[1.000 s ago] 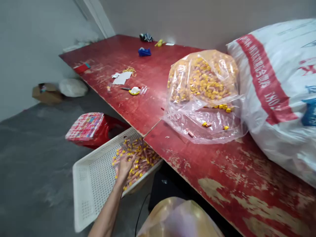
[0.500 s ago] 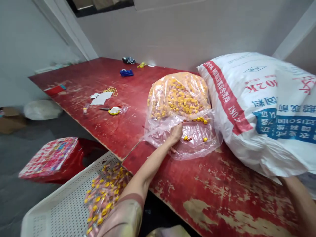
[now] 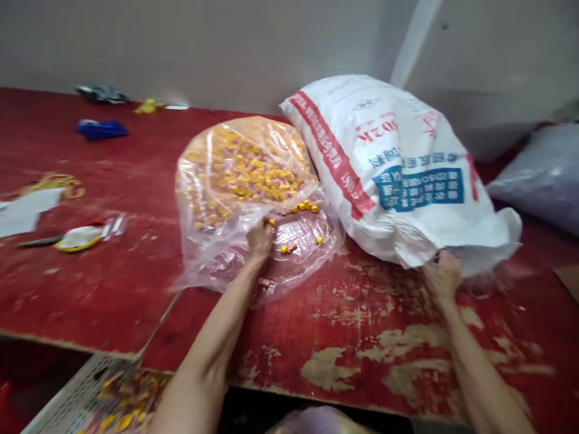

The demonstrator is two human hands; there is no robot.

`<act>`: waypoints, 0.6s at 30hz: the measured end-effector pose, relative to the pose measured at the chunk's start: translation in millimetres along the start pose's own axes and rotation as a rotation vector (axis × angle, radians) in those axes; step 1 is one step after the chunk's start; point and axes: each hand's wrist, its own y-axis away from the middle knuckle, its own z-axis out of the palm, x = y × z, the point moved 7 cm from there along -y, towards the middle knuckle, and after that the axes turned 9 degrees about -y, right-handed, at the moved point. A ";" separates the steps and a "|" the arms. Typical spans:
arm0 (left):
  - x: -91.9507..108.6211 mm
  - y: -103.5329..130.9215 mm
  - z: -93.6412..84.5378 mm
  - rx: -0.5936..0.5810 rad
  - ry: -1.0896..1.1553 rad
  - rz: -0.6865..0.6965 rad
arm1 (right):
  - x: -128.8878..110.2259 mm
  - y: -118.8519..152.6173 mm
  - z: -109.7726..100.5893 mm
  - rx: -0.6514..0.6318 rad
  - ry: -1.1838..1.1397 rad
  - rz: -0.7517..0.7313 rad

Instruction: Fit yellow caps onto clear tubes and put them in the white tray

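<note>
A clear plastic bag (image 3: 212, 235) full of small pinkish tubes with yellow caps (image 3: 257, 166) lies on the red table. My left hand (image 3: 260, 240) is closed on the bag's film near its mouth; one yellow cap shows beside the fingers. A few loose capped tubes (image 3: 289, 248) lie within the bag's open end. To the right, a bulging white woven sack (image 3: 407, 138) with red and blue print leans beside the bag. My right hand (image 3: 444, 274) grips the sack's loose edge at its mouth, its fingers partly hidden and slightly blurred.
On the left of the table (image 3: 149, 259) are scissors (image 3: 81, 239), white paper (image 3: 31, 211), yellow bands (image 3: 63, 184) and a blue tape dispenser (image 3: 102, 129). A white perforated basket (image 3: 67, 392) with capped tubes stands below the front edge. Another pale bag (image 3: 543, 175) lies far right.
The view has swung to the right, so the bag and sack appear further left. My right hand, hidden under the sack's edge before, now shows gripping it. My left hand stays on the plastic bag.
</note>
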 end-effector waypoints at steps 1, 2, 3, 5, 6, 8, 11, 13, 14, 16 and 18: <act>-1.5 13.4 -5.5 0.030 -0.011 0.012 | 2.7 14.8 -6.3 0.034 0.035 0.043; -2.9 29.5 -8.7 0.037 0.006 0.007 | 1.4 28.9 -11.3 0.037 0.040 0.075; -3.9 48.1 -8.3 0.005 0.056 -0.017 | -4.0 41.7 -14.2 0.002 0.003 0.096; -1.6 91.9 5.4 -0.179 0.240 -0.115 | -26.3 62.3 -13.6 -0.165 -0.182 0.099; 3.6 115.5 16.8 -0.303 0.341 -0.162 | -42.1 70.1 -12.2 -0.264 -0.299 0.083; 19.3 158.6 39.6 -0.519 0.483 -0.209 | -75.9 80.7 -10.4 -0.425 -0.490 0.035; 33.7 199.4 63.2 -0.691 0.577 -0.255 | -110.9 87.2 -4.7 -0.532 -0.680 0.049; 32.8 212.1 68.2 -0.705 0.624 -0.302 | -118.0 89.7 2.8 -0.514 -0.865 0.197; 30.8 215.9 68.1 -0.692 0.645 -0.323 | -118.9 91.5 7.1 -0.483 -0.984 0.295; 26.1 221.7 65.5 -0.652 0.681 -0.355 | -119.9 96.5 15.0 -0.399 -1.207 0.482; 23.1 227.3 63.5 -0.620 0.714 -0.377 | -124.7 101.8 20.8 -0.341 -1.338 0.596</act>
